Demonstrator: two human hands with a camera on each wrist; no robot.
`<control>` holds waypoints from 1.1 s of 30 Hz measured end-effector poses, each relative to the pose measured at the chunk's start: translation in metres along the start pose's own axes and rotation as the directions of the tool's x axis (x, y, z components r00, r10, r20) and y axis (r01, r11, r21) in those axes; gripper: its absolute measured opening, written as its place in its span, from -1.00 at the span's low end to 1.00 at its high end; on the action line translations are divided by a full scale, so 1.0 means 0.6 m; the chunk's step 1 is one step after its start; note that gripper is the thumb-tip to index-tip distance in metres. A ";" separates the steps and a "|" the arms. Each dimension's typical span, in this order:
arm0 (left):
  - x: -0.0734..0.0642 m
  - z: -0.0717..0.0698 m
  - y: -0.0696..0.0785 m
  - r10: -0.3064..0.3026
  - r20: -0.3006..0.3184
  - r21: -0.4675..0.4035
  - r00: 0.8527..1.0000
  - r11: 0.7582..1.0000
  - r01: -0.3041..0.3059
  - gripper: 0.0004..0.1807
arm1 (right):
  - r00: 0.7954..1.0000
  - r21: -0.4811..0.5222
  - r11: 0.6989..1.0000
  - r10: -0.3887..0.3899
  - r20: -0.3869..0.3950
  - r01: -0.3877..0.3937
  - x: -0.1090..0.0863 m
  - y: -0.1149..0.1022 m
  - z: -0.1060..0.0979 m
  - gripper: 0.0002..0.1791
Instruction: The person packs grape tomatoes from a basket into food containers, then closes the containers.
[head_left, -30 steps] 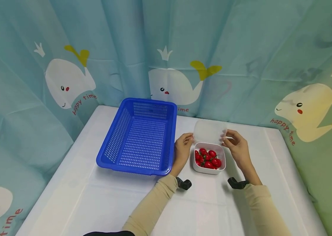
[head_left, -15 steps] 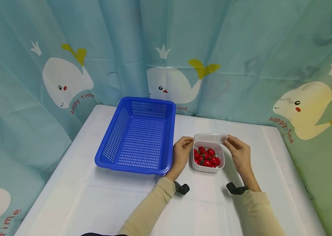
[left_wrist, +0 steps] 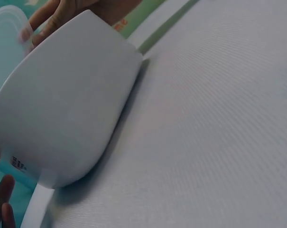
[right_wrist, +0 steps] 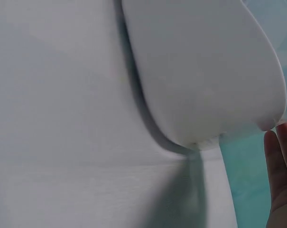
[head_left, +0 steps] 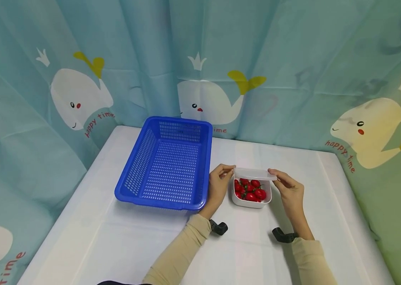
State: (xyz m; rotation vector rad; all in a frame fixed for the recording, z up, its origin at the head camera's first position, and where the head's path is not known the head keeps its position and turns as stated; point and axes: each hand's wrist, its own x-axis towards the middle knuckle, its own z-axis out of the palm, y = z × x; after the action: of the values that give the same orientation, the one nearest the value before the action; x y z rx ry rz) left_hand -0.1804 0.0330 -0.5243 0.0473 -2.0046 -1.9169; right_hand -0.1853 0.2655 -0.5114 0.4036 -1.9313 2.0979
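A white rectangular food box [head_left: 248, 204] stands on the table, holding several red cherry tomatoes [head_left: 259, 194] with green stems. Its translucent lid [head_left: 252, 173] is tilted over the back part, so the front tomatoes stay visible. My left hand [head_left: 218, 186] has its fingertips at the lid's back left corner, thumb and fingers bent together there. At the right end, my right hand [head_left: 291, 194] pinches the lid's edge. The left wrist view shows the box wall [left_wrist: 72, 95] and the raised lid [left_wrist: 5, 50]; in the right wrist view, right fingers [right_wrist: 276, 159] are near the rim.
A blue plastic basket [head_left: 205, 174] with perforated walls stands left of the box, close beside my left forearm. The white-covered table [head_left: 122, 245] ends at a whale-print curtain [head_left: 286, 47] behind and at the sides.
The lid has swung from standing up behind the box forward and down over its back part. My right hand has moved toward me with it; the left hand stays at the corner.
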 end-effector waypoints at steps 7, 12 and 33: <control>-0.009 -0.003 -0.005 0.019 0.028 -0.003 0.999 1.000 -0.019 -0.85 | 1.000 0.056 0.998 -0.026 0.016 0.025 -0.018 0.002 -0.009 -0.76; -0.012 -0.005 -0.005 0.037 0.044 -0.008 0.998 0.999 -0.037 -0.84 | 1.000 -0.016 1.000 -0.006 0.029 0.006 -0.030 0.001 -0.015 -0.77; -0.018 -0.001 -0.014 0.060 0.049 -0.039 0.997 0.998 -0.058 -0.81 | 0.996 -0.270 0.959 -0.069 0.060 0.083 -0.057 -0.007 -0.003 -0.75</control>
State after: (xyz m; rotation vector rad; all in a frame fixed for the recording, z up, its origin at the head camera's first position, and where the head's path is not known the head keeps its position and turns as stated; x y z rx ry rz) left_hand -0.1723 0.0346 -0.5350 -0.0701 -1.9785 -1.9364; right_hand -0.1521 0.2677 -0.5203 0.4660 -2.1580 1.7568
